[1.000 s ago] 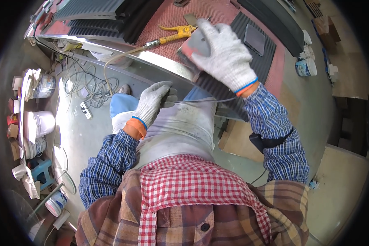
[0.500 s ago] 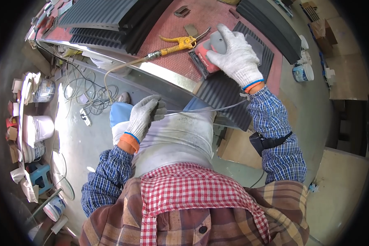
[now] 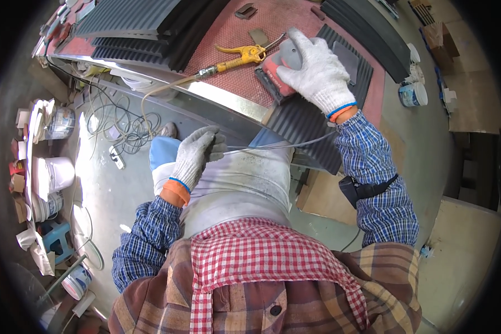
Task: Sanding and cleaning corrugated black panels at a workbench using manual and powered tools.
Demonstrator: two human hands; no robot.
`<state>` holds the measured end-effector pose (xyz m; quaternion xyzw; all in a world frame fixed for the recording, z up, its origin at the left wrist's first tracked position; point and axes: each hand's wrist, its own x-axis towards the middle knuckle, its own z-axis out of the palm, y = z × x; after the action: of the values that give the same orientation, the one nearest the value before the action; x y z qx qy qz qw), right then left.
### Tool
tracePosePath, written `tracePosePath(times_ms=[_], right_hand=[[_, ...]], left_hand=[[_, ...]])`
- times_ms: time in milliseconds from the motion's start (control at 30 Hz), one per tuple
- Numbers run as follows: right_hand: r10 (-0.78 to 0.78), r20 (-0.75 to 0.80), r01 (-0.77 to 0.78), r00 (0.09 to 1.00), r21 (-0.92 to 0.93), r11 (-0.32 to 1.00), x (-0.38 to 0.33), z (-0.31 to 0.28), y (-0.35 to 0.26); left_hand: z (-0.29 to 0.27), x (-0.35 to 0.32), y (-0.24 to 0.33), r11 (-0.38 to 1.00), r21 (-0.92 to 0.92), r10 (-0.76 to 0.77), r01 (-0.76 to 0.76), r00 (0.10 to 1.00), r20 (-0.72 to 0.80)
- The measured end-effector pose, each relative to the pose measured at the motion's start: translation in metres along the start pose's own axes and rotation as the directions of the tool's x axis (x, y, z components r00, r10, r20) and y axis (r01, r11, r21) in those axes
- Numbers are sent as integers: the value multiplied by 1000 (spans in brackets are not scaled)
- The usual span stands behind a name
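My right hand [image 3: 319,72], in a white knit glove, grips a red and grey power sander [image 3: 277,78] from above. The sander rests at the left edge of a black ribbed panel [image 3: 301,129], which lies aslant and juts past the bench's near edge. My gloved left hand [image 3: 197,155] is closed in front of my lap, its fingers curled around a grey cord [image 3: 278,147]. That cord runs right, across the overhanging panel, toward my right wrist. Just left of the sander lies a yellow air blow gun [image 3: 242,58] with its hose.
Black ribbed panels [image 3: 122,28] are stacked on the bench's left, and a curved dark panel [image 3: 367,39] lies at the far right. Red mesh [image 3: 222,83] covers the bench top. Coiled cables [image 3: 125,125] lie on the floor. Buckets [image 3: 55,172] stand along the left.
My right hand and the sander have shifted slightly left relative to the ribbed panel. My left hand has stayed nearly still, closed on the cord.
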<state>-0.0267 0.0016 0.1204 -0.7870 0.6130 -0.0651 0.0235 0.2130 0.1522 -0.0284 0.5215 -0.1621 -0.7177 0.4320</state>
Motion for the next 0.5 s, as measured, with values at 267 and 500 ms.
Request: tracePosePath(times_ms=[267, 500], right_hand=[[-73, -12, 73, 997, 0, 997, -3, 2, -3], [-10, 0, 10, 1000, -4, 1000, -6, 4, -8]], left_hand=[[3, -2, 0, 1000, 21, 3, -3, 1000, 8], [-3, 1, -2, 1000, -4, 1, -1, 1000, -14]])
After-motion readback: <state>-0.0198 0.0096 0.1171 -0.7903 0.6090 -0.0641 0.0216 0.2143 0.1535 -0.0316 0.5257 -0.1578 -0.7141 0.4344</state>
